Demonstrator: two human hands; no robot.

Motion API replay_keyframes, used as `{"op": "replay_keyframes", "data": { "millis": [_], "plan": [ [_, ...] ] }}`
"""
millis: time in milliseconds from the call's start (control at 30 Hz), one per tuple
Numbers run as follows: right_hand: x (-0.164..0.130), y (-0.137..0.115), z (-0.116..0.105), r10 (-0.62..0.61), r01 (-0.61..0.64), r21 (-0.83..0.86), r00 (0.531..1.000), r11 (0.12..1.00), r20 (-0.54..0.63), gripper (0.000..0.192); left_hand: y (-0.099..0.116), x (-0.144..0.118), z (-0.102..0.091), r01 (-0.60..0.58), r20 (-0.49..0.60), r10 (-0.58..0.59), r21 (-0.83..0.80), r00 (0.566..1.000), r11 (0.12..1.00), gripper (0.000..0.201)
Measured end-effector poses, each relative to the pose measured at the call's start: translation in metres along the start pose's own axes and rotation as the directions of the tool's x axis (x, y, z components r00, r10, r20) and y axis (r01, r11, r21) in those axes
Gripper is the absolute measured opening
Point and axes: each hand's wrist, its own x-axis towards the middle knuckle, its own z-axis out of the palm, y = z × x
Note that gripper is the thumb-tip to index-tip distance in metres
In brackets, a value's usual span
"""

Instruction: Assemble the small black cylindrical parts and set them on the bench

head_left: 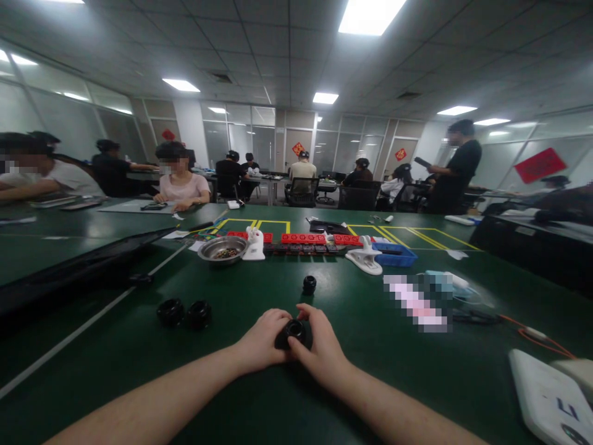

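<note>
Near the front edge of the green table [380,346], the left hand [262,340] and right hand [319,349] both had their fingers squeezed around the small black ring [293,332], held right between them.

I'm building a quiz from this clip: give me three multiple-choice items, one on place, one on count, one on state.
1. Where is the metal bowl? A left of the red blocks B in the blue tray C beside the hands
2. How many black round parts lie loose on the table? A one B three C six
3. The black part at the hands is: A untouched B held by both hands C held by one

A: bowl sits left of the blocks.
B: pair plus single.
B: left hand and right hand both grip it.
</note>
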Motion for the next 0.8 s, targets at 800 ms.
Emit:
{"op": "replay_keyframes", "data": {
  "millis": [800],
  "plan": [
    [-0.002, 0.0002, -0.0066, -0.065, 0.063, 0.037, 0.997, 0.997, 0.038, 0.059, 0.0016, -0.0012, -0.0027, 0.027, 0.016, -0.027, -0.002, 1.0, 1.0, 0.04]
  ]
}}
